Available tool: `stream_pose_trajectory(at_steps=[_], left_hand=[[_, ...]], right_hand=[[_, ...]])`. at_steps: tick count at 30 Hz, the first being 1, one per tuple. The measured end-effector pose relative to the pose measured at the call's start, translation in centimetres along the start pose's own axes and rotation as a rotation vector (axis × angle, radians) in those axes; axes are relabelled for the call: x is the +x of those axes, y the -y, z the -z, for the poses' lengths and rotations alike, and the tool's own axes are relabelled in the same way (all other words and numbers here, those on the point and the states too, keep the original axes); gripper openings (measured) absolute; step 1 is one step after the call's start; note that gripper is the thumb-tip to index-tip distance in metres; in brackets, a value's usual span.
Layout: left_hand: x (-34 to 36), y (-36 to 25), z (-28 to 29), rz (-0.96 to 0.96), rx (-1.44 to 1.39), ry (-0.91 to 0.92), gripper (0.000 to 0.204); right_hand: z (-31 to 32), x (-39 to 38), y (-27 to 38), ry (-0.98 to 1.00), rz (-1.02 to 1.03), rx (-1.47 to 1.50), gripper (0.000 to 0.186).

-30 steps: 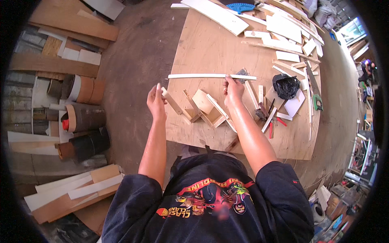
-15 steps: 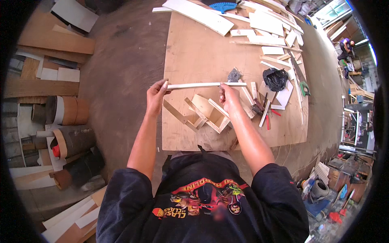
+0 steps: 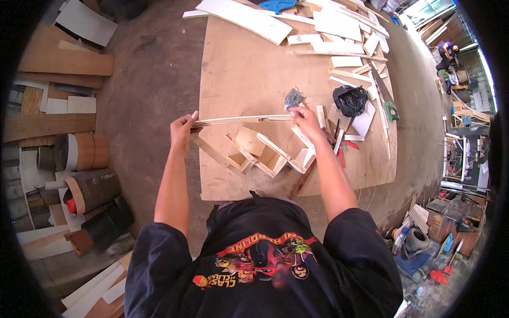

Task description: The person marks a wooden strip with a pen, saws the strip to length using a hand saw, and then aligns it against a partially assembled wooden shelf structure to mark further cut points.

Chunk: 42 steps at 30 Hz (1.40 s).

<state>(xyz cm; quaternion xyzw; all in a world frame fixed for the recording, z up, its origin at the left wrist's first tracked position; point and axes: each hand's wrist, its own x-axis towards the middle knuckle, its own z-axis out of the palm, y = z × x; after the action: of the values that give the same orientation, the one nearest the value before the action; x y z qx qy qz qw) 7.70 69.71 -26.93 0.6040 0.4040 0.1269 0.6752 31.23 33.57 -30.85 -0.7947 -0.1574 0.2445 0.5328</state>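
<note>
A long, thin wooden strip (image 3: 241, 120) stretches level between my hands above the table. My left hand (image 3: 183, 130) pinches its left end, out over the table's left edge. Closed on the strip near its right end, my right hand (image 3: 306, 123) covers that tip. Below the strip, a zigzag wooden assembly (image 3: 250, 141) of joined thin boards rests on the table, with open compartments between its boards. A small plastic bag with dark contents (image 3: 293, 98) lies just beyond my right hand.
The plywood table (image 3: 238, 69) bears white boards (image 3: 244, 20) at its far side. To the right lie a black plastic bag (image 3: 350, 102), a green-handled saw (image 3: 391, 111) and a red-handled tool (image 3: 341, 157). Rolls (image 3: 94, 151) stand left; another person (image 3: 448, 53) is far right.
Both hands and the strip have shifted left, and the strip has turned to show a narrow edge. My right hand now covers the end that stuck out past it. The whole view has shifted slightly.
</note>
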Motion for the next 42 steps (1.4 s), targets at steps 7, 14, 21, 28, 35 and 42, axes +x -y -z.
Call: stream_pose_trajectory(at_steps=[7,14,21,28,35,42], left_hand=[[0.5,3.1,1.3,0.102,-0.003,-0.009,0.029],[-1.9,6.0,0.7,0.256,-0.366,-0.168,0.03],[-4.5,6.7,-1.0,0.335,-0.671,-0.272,0.047],[-5.6,8.3,-1.4,0.273,-0.824,-0.242,0.054],[-6.3,9.6,-1.8,0.233,-0.831,-0.315,0.056],[-7.8,5.9,-4.7,0.243,-0.828,-0.313,0.051]], right_hand=[[0.1,0.7,-0.8,0.098,-0.09,-0.029,0.021],[-1.1,0.8,-2.0,0.044,-0.057,-0.009,0.023],[0.2,0.6,-3.2,0.123,-0.128,-0.058,0.023],[0.5,0.7,-3.9,0.172,-0.163,-0.026,0.024],[0.4,0.4,-3.5,0.241,-0.258,0.114,0.03],[1.0,-0.4,-2.2,0.224,-0.303,0.186,0.029]])
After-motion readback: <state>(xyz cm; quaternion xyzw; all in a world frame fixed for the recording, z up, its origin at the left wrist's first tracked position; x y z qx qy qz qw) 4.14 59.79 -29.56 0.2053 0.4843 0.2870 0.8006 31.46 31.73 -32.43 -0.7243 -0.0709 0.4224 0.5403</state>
